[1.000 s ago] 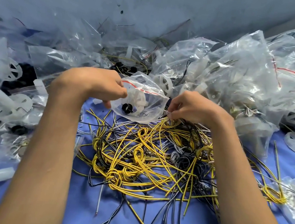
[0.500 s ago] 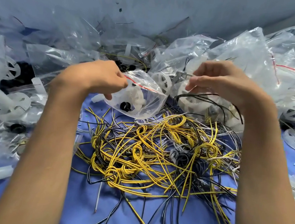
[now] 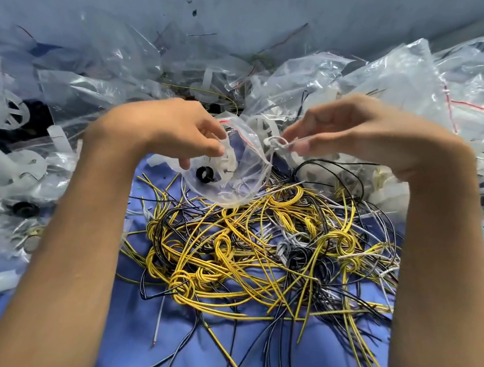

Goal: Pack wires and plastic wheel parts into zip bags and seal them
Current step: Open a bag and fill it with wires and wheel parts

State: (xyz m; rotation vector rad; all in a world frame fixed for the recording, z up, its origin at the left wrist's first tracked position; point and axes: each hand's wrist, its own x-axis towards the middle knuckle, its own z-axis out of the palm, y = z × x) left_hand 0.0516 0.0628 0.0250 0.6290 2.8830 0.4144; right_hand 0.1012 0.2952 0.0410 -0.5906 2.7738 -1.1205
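Head view, upper half: a heap of filled bags [image 3: 398, 89] suggests much is already packed. Across the centre, a tangle of wires [image 3: 257, 246] lies loose. My left hand [image 3: 174, 132] grips an unsealed zip bag [image 3: 243, 183] with a wheel part [image 3: 227, 158] inside. My right hand [image 3: 359, 133] pinches a small wire coil [image 3: 279, 143] at its mouth.

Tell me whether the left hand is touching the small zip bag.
Touching. The head view shows fingers of the left hand pinching the open rim of the zip bag, held above the wire pile.
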